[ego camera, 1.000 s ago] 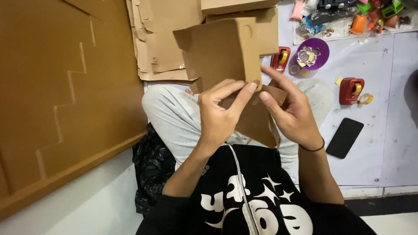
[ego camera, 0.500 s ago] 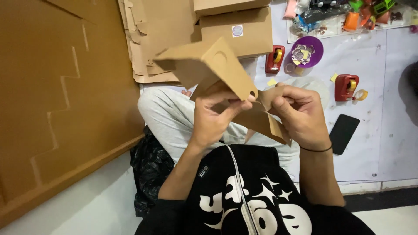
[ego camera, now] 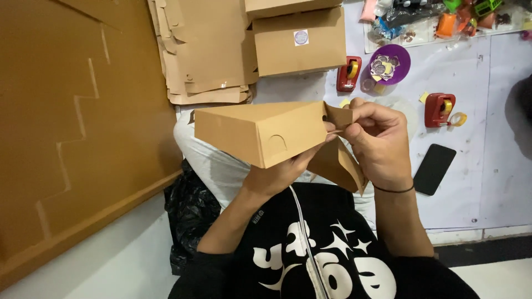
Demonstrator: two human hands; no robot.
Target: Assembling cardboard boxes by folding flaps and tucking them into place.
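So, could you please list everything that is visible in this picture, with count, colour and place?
folded box: one, brown cardboard, held in front of the chest
open flap: one, brown, at the box's right end
flat box blanks: a stack, brown, on the floor at top centre
closed boxes: two stacked, brown, right of the blanks; the lower has a round sticker
tape dispensers: two, red, on the white floor at upper right
plate of stickers: one, purple, between the dispensers
phone: one, black, on the floor at right
large board: one, brown, at left
black bag: one, beside the leg
left hand: supports the box from below
right hand: pinches the flap's edge
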